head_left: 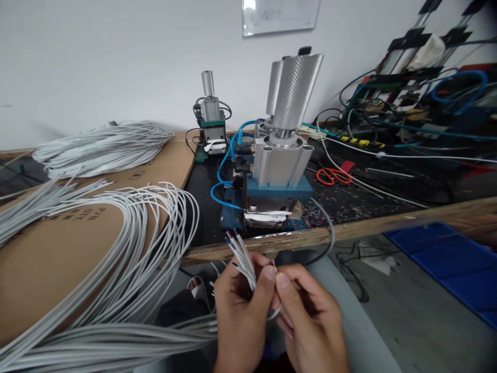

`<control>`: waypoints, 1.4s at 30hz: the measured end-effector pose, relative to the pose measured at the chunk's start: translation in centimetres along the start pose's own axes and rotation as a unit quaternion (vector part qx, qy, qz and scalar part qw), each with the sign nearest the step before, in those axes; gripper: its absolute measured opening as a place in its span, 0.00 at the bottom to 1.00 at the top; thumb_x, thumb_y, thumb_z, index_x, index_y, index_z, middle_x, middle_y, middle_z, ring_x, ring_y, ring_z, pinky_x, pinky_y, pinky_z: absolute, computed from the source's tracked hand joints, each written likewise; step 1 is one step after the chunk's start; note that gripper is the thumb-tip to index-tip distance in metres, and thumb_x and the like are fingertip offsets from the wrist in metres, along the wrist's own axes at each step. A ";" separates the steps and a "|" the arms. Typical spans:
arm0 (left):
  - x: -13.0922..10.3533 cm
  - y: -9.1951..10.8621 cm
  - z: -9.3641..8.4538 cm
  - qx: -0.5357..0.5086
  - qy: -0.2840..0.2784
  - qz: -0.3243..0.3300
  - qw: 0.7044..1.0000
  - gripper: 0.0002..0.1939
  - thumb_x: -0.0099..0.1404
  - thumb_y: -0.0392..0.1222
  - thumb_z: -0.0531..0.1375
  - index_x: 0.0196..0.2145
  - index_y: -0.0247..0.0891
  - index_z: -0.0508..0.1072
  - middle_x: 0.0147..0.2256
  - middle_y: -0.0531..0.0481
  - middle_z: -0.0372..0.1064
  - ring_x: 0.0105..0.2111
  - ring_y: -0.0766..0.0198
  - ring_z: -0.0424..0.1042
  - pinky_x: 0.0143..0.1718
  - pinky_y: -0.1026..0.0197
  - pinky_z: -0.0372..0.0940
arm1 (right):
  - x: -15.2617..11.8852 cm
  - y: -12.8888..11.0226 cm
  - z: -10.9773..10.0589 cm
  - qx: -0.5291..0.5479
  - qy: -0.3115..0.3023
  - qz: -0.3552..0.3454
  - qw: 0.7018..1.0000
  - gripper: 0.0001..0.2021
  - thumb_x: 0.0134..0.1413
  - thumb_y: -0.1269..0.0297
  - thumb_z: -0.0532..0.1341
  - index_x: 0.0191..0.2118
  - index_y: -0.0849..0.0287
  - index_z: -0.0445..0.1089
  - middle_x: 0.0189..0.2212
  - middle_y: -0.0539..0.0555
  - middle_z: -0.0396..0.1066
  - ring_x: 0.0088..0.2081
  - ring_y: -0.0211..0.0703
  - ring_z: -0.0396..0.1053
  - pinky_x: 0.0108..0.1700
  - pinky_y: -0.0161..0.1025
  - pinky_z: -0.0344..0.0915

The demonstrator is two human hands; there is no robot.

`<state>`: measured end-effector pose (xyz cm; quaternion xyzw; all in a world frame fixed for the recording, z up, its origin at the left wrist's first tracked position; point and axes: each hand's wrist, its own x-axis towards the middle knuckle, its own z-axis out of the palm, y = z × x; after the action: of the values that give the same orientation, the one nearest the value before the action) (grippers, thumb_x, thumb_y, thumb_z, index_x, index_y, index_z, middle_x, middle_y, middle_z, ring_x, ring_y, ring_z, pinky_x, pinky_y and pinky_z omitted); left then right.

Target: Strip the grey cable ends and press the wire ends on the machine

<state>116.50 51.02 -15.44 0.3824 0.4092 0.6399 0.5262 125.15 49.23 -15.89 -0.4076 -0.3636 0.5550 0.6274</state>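
At the bottom centre, my left hand (244,311) is closed round several white cables (243,256) whose ends show small coloured wires. My right hand (310,316) is closed, its thumb and fingertips pinching a cable end with thin wires beside my left thumb. The two hands touch at the fingertips. A silver pneumatic press (281,160) on a blue base stands on the bench just beyond them. Long bundles of white cable (147,233) curve over the cardboard to the left of my left hand.
A coiled cable pile (104,147) lies on cardboard (54,264) at the left. Behind stands a smaller press (212,119). Orange-handled scissors (334,176) lie right of the large press, near machines with blue hoses. The bench's wooden edge (361,225) runs in front; a blue panel (446,264) is below right.
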 end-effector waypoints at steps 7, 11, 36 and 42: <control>0.0 0.3 0.3 0.025 0.023 0.021 0.999 0.06 0.60 0.41 0.69 0.29 0.38 0.77 0.18 0.59 0.64 0.17 0.73 0.60 0.20 0.73 0.59 | -0.6 -1.2 1.5 0.005 0.064 0.039 0.997 0.21 0.50 0.44 0.71 0.26 0.59 0.73 0.18 0.43 0.55 0.20 0.28 0.44 0.20 0.26 0.42; -0.3 0.0 0.1 0.084 0.058 0.097 0.990 0.02 0.61 0.36 0.68 0.31 0.41 0.78 0.22 0.58 0.70 0.19 0.74 0.65 0.23 0.74 0.62 | -0.8 -1.4 2.3 0.032 0.091 0.075 0.992 0.24 0.45 0.41 0.73 0.27 0.59 0.73 0.19 0.43 0.55 0.20 0.27 0.43 0.20 0.25 0.41; 0.5 0.1 -0.1 -0.073 -0.037 -0.039 0.996 0.10 0.62 0.49 0.70 0.33 0.39 0.79 0.19 0.60 0.66 0.18 0.77 0.59 0.21 0.75 0.56 | 0.0 -1.3 1.3 0.038 0.009 0.057 0.998 0.19 0.55 0.47 0.69 0.27 0.59 0.71 0.18 0.42 0.56 0.17 0.26 0.40 0.17 0.26 0.39; 0.3 0.1 0.3 -0.003 0.003 0.001 1.000 0.08 0.63 0.44 0.68 0.30 0.39 0.76 0.20 0.59 0.67 0.18 0.75 0.62 0.21 0.73 0.59 | -0.2 -1.3 1.4 0.035 0.024 0.067 0.997 0.21 0.53 0.46 0.70 0.26 0.59 0.70 0.18 0.42 0.55 0.17 0.25 0.40 0.17 0.25 0.40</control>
<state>116.71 51.38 -15.25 0.3792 0.4084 0.6425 0.5259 124.38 49.08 -14.17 -0.4219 -0.3005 0.5980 0.6117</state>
